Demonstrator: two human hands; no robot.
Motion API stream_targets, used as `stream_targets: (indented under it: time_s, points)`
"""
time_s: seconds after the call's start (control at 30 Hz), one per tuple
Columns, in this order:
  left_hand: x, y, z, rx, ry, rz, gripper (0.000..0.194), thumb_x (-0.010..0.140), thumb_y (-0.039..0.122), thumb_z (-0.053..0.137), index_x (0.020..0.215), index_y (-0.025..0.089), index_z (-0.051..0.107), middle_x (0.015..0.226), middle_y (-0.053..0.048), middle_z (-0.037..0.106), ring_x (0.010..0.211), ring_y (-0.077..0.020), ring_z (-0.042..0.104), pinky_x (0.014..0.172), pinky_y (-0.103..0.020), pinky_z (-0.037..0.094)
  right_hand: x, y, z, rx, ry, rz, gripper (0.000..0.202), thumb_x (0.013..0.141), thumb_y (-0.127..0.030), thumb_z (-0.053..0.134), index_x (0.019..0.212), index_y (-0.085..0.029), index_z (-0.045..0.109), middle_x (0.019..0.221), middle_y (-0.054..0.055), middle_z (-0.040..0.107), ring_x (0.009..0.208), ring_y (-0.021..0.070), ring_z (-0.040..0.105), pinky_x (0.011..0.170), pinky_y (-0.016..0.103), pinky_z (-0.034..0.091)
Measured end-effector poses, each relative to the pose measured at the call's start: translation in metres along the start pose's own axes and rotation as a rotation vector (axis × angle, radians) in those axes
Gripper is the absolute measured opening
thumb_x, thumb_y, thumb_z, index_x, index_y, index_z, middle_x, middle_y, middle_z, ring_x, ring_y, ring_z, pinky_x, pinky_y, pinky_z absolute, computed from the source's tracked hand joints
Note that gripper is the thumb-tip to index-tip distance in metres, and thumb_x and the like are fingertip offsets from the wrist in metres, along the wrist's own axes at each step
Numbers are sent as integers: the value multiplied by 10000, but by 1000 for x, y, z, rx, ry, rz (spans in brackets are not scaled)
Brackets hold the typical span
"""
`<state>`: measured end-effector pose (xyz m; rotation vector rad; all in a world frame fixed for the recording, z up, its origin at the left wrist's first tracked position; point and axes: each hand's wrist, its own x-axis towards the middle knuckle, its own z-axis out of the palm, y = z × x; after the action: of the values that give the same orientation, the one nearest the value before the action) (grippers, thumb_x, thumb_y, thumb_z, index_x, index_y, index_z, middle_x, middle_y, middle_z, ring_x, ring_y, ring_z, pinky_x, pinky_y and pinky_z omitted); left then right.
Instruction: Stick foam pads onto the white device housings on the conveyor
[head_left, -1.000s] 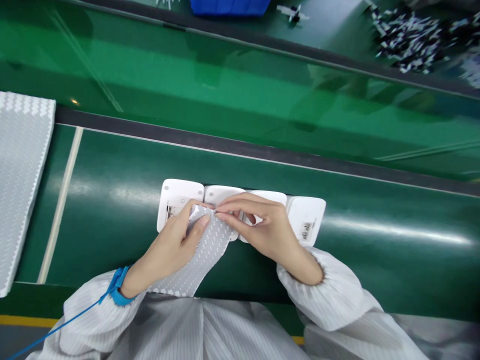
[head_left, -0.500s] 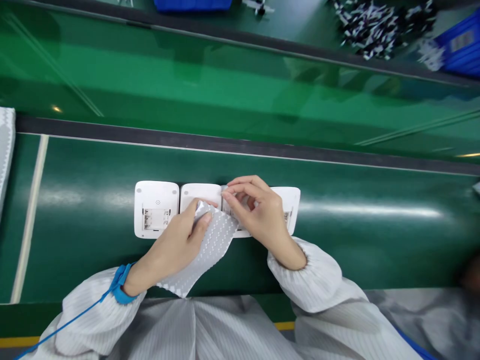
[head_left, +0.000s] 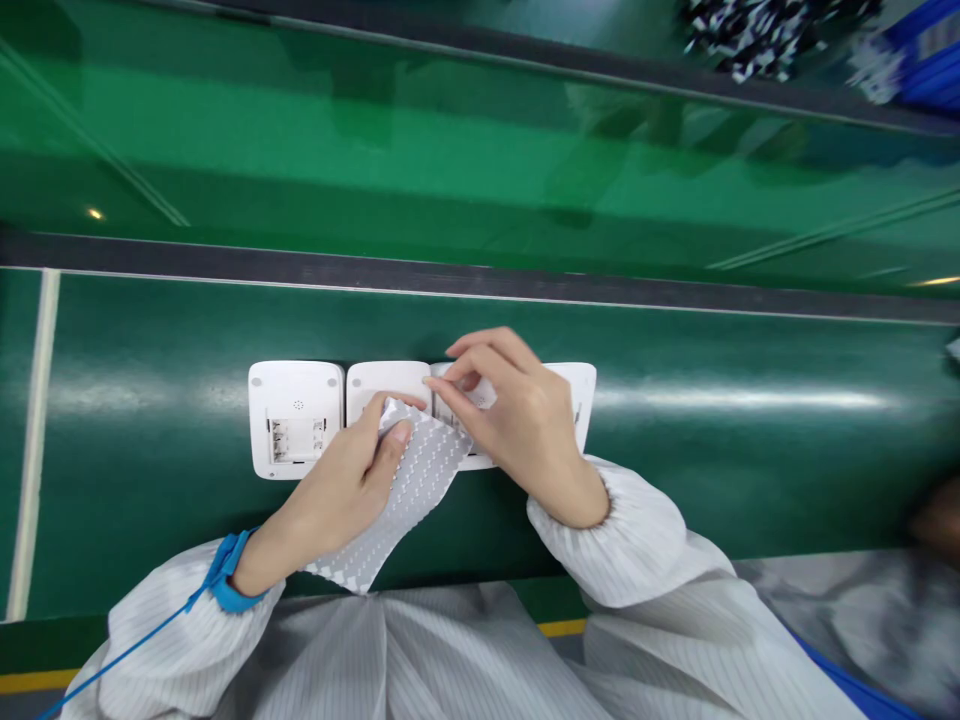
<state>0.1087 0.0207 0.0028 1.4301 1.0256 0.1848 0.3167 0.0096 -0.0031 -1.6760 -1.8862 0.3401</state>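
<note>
Several white plastic housings lie in a row, backs up; the leftmost housing (head_left: 298, 395) shows an open battery compartment (head_left: 296, 440) and small round corner pads. My left hand (head_left: 352, 480) grips a grey sheet (head_left: 409, 500) dotted with rows of small whitish pieces, thumb on top, over the lower part of the second housing (head_left: 386, 378). My right hand (head_left: 517, 410) is closed in a pinch, its thumb and fingertip at the upper right corner of that second housing. Whatever is in the pinch is too small to make out. This hand partly covers the housings on the right (head_left: 581, 385).
The green bench (head_left: 712, 480) carries a pale strip (head_left: 34, 440) at left. Behind it runs a dark rail (head_left: 375, 275) and a green panel. On the far shelf are a pile of small black and white parts (head_left: 742, 35) and a blue bin (head_left: 934, 60). Another person's sleeve (head_left: 847, 610) shows at right.
My right hand's fingertips have shifted left, onto the second housing's upper right corner. My left hand still holds the sheet. The whole view has shifted slightly.
</note>
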Motion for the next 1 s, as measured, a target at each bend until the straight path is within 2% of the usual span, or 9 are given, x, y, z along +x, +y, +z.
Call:
stream_targets:
  time_s: [0.07, 0.2, 0.3, 0.37, 0.53, 0.67, 0.83, 1.0]
  points:
    - [2, 1, 2, 0, -9, 18, 289, 1138, 394, 357, 1326, 240, 513, 722, 70, 424, 585, -137, 406, 612, -305, 337, -1, 2, -5, 169, 11, 54, 106, 889, -233, 837, 876, -198, 738, 1085, 53, 745, 661, 108, 640, 524, 268, 465]
    - [7, 4, 9, -17, -31, 76, 222, 1136, 373, 361, 1185, 220, 515, 818, 39, 525, 649, -144, 475, 648, -310, 372, -11, 7, -12, 439, -137, 22, 101, 921, -163, 793, 991, -235, 783, 1031, 18, 768, 760, 111, 673, 559, 236, 488]
    - [12, 5, 15, 20, -18, 72, 208, 1128, 371, 376, 1067, 219, 505, 811, 32, 528, 673, -153, 490, 648, -313, 362, -18, 12, -14, 449, -142, -14, 56, 953, -163, 752, 982, -210, 758, 1018, 25, 758, 774, 111, 657, 612, 240, 516]
    - [14, 4, 18, 51, -9, 58, 211, 1120, 367, 397, 1011, 220, 500, 783, 38, 507, 667, -153, 481, 639, -313, 343, -19, 16, -15, 445, -179, 14, 39, 965, -169, 738, 979, -206, 744, 1017, 26, 755, 759, 107, 643, 617, 241, 515]
    - [17, 2, 19, 39, -39, 77, 195, 1122, 359, 400, 1047, 224, 518, 724, 67, 452, 583, -129, 409, 588, -303, 301, -20, 21, -18, 454, -225, 72, 21, 964, -205, 752, 968, -216, 734, 1001, 22, 749, 718, 105, 609, 603, 246, 502]
    - [18, 5, 18, 34, -24, 70, 202, 1120, 362, 395, 1004, 227, 491, 704, 68, 425, 599, -137, 425, 611, -307, 315, -22, 20, -15, 462, -187, 33, 20, 982, -222, 727, 969, -215, 740, 1008, 31, 750, 703, 104, 601, 590, 249, 500]
    - [18, 7, 18, 77, -5, 26, 225, 1119, 369, 368, 965, 231, 457, 762, 37, 492, 670, -172, 483, 663, -334, 339, -18, 18, -4, 396, 12, 227, 58, 950, -211, 739, 892, -205, 739, 945, 25, 753, 623, 95, 581, 532, 246, 476]
    - [17, 7, 21, 82, -16, 5, 227, 1129, 376, 341, 1033, 227, 482, 872, -6, 631, 676, -183, 548, 679, -344, 362, -16, 15, 3, 266, 37, 229, 60, 965, -219, 702, 930, -204, 748, 1079, 59, 725, 664, 103, 610, 611, 273, 553]
